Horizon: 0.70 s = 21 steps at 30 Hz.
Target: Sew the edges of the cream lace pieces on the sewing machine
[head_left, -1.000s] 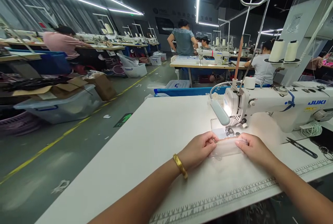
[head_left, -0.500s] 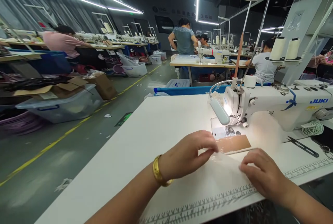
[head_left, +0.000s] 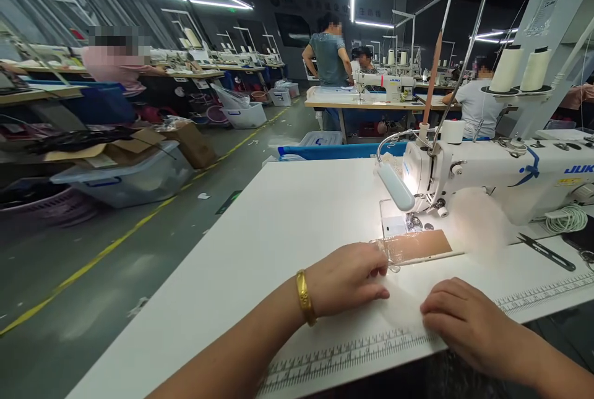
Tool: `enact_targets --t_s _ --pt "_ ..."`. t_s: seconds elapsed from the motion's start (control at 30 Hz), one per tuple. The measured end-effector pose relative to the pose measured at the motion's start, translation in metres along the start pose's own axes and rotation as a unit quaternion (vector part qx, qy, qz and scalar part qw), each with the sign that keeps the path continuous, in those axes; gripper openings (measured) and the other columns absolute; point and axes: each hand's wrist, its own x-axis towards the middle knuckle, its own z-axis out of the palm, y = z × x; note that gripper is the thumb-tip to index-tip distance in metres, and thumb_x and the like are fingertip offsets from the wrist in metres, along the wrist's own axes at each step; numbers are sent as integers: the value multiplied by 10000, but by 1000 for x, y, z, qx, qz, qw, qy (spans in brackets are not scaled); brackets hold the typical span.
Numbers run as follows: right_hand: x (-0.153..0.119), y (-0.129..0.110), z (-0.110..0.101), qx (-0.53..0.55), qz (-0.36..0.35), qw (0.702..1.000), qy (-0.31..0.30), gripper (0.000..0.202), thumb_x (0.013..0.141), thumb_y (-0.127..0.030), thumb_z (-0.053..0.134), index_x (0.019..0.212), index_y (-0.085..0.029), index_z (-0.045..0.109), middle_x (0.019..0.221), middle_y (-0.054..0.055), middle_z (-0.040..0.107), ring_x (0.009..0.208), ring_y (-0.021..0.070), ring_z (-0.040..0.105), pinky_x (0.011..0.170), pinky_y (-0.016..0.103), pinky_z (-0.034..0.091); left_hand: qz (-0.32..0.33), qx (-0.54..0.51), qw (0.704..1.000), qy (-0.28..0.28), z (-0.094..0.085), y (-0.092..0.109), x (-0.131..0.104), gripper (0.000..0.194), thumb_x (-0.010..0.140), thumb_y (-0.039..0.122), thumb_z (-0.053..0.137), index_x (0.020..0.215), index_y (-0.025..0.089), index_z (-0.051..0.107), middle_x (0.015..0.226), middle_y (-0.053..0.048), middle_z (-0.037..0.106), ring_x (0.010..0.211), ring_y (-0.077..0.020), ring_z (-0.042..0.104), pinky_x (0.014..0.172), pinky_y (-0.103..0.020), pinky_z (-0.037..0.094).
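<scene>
My left hand (head_left: 350, 278), with a gold bangle at the wrist, lies at the near left end of a tan strip (head_left: 424, 244) partly covered by clear tape. Its thumb and fingers are apart. Thin, sheer white fabric (head_left: 403, 303) spreads between my hands over the tabletop. My right hand (head_left: 468, 318) has its fingers pressed together at the right edge of this fabric; the fingertips are partly hidden. Along the near side of the tan strip runs a narrow whitish edge. Just beyond it stands the sewing machine (head_left: 492, 170), its lamp shining on the needle area.
A ruler strip (head_left: 352, 359) runs along the front edge of the white table (head_left: 297, 219). Black thread snips (head_left: 547, 252) and a coiled pale cable (head_left: 566, 218) lie at right. Thread cones (head_left: 507, 70) stand above. Bins and other people at machines are farther back.
My left hand's thumb and fingers have parted from their pinch near the strip. My right hand has drawn slightly toward the table's front edge. The view has shifted a little.
</scene>
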Motion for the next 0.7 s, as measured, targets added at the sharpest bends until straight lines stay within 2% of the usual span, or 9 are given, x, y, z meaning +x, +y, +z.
enact_targets --t_s 0.1,0.23,0.33,0.4,0.47,0.53,0.63,0.7 --pt "1 -1 0 3 4 1000 -6 256 1009 -18 439 1051 -175 637 1022 68 709 928 213 598 803 359 498 5 -8 999 30 8 -1 5 161 821 254 790 829 189 643 894 -20 660 794 -196 561 695 -305 410" --pt "-1 -1 1 -7 5 1000 -11 287 1004 -6 425 1081 -195 627 1037 68 713 932 221 608 799 368 501 38 -32 997 52 13 -5 9 145 846 125 676 735 185 603 826 -14 651 771 -185 561 689 -302 404" --pt "-4 0 1 28 35 999 18 263 1036 -61 443 1130 -224 626 1054 72 708 935 222 611 797 370 511 58 -56 993 85 8 -7 6 146 919 173 612 774 190 611 823 -19 640 746 -180 550 696 -306 428" --pt "-4 1 -2 99 101 989 49 190 1071 -158 464 1111 -240 631 1019 65 693 917 216 618 787 357 522 85 -84 990 78 4 -6 3 107 947 278 640 873 201 646 901 -34 658 812 -196 579 746 -318 467" --pt "-1 4 -6 178 204 960 74 189 1091 -293 486 994 -241 639 921 38 668 843 201 620 738 327 521 115 -111 986 41 4 -3 1 210 908 395 723 998 215 663 1005 -54 675 905 -223 602 795 -332 493" --pt "4 8 -11 237 312 916 90 319 1084 -434 494 870 -235 624 819 11 639 734 184 595 658 300 495 122 -118 985 17 6 -1 3 230 894 415 728 963 212 644 982 -51 670 881 -220 594 774 -329 487" --pt "13 19 -15 301 417 851 104 441 1047 -581 490 812 -226 607 761 -2 641 642 166 545 597 283 438 75 -146 986 30 11 0 10 247 961 340 566 760 202 529 815 -19 608 735 -180 536 686 -309 440" --pt "19 28 -15 313 447 830 111 468 1028 -614 494 789 -225 596 730 -7 637 641 163 530 611 280 412 27 -207 978 26 10 -1 15 264 977 354 509 760 204 516 795 -14 606 716 -177 540 669 -302 434"
